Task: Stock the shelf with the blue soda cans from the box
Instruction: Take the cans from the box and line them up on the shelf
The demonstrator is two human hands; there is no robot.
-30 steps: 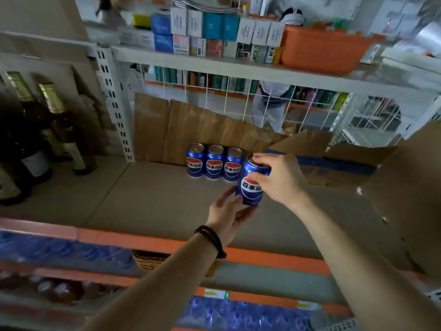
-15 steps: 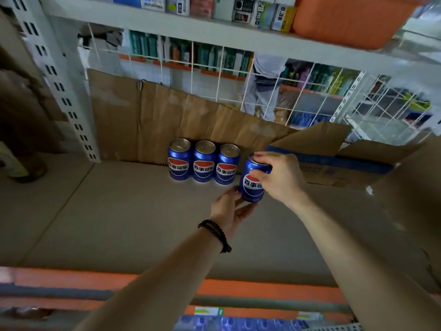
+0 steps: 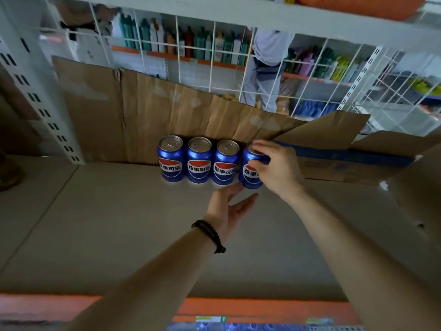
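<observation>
The right hand [image 3: 274, 172] grips the fourth can [image 3: 250, 173] beside three shelved cans [image 3: 199, 161], left hand [image 3: 229, 206] loose-fingered below; it should settle flush, label forward, before letting go.

Behind your shelf you have a creased brown cardboard sheet [image 3: 133, 111] leaning upright against a white wire grid panel [image 3: 214, 56]. Through the grid you see a row of coloured bottles [image 3: 181, 44] on an orange-edged rack, and a person in pale clothing [image 3: 265, 68]. At your left stands a white slotted metal upright [image 3: 40, 99], with what may be a bottle base [image 3: 9, 175] beyond it.
</observation>
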